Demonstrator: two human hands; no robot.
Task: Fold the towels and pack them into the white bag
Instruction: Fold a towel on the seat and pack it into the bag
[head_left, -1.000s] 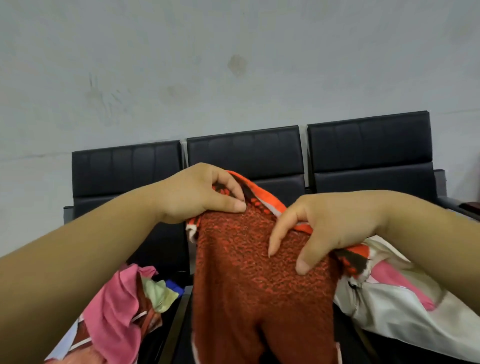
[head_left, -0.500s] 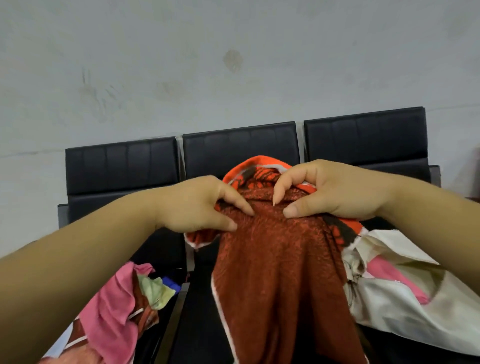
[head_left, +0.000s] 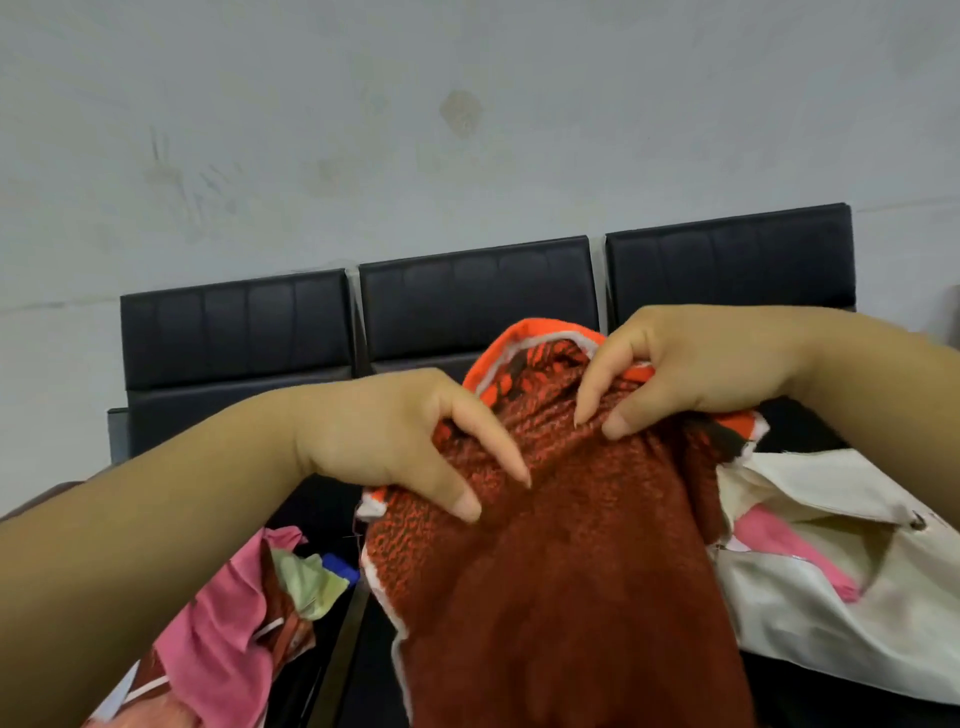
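Note:
A red towel (head_left: 561, 582) with an orange, white-edged border hangs in front of me over the middle black seat. My left hand (head_left: 395, 441) pinches its upper left edge between thumb and fingers. My right hand (head_left: 691, 369) pinches the top edge a little higher, to the right. The white bag (head_left: 841, 613) lies open on the right seat, with a pink towel (head_left: 784, 545) showing inside it. The towel's lower part runs out of view at the bottom.
A heap of unfolded towels (head_left: 234, 623), pink, pale green and blue, lies on the left seat. A row of black chairs (head_left: 234, 332) stands against a grey wall (head_left: 467, 130). A metal seat frame (head_left: 332, 660) divides left and middle seats.
Both hands have lifted the red towel and regripped along its top edge. My right hand rose from below the left to above it, and more orange border shows on top.

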